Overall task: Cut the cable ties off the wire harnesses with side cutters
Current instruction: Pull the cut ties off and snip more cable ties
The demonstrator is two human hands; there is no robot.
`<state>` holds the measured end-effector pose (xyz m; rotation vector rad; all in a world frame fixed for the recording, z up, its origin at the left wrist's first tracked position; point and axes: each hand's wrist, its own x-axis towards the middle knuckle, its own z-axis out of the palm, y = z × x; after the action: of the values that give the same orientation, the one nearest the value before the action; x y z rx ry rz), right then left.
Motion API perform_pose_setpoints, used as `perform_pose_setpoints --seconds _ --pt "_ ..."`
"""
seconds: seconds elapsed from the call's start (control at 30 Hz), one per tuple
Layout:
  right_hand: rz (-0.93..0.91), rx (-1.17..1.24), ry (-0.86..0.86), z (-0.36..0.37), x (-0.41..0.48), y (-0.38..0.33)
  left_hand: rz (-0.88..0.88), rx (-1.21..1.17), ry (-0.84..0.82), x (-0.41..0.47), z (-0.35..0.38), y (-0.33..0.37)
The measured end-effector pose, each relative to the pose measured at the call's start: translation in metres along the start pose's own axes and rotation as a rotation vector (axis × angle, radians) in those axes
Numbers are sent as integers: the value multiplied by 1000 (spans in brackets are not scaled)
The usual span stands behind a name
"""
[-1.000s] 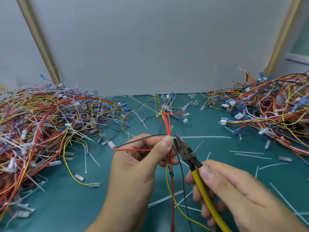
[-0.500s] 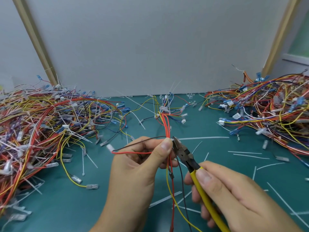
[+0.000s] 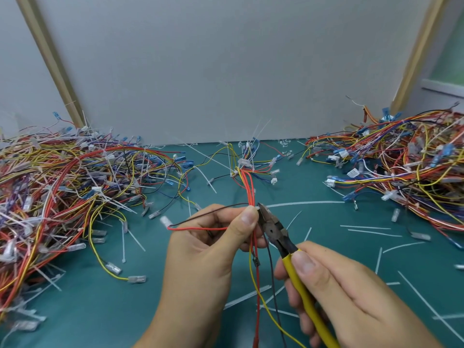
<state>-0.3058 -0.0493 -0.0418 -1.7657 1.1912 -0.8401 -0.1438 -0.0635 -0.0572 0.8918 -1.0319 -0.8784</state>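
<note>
Now my left hand pinches the wire harness between thumb and curled fingers near the middle of the green mat. My right hand curls round the yellow handles of the side cutters, whose tips touch a white cable tie beside my thumb (how far the jaws close, I cannot tell). A left pile crowds the left edge and a right pile the right edge. The open mat between them carries cut tie strips.
</note>
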Motion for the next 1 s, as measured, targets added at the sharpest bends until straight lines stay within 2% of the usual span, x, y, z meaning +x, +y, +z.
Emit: perform_pose_setpoints --seconds 0.83,1.0 --pt "28 152 -28 0 0 2 -30 -13 -6 1 2 0" --pt "76 310 -19 -1 6 3 -69 -24 3 3 1 1"
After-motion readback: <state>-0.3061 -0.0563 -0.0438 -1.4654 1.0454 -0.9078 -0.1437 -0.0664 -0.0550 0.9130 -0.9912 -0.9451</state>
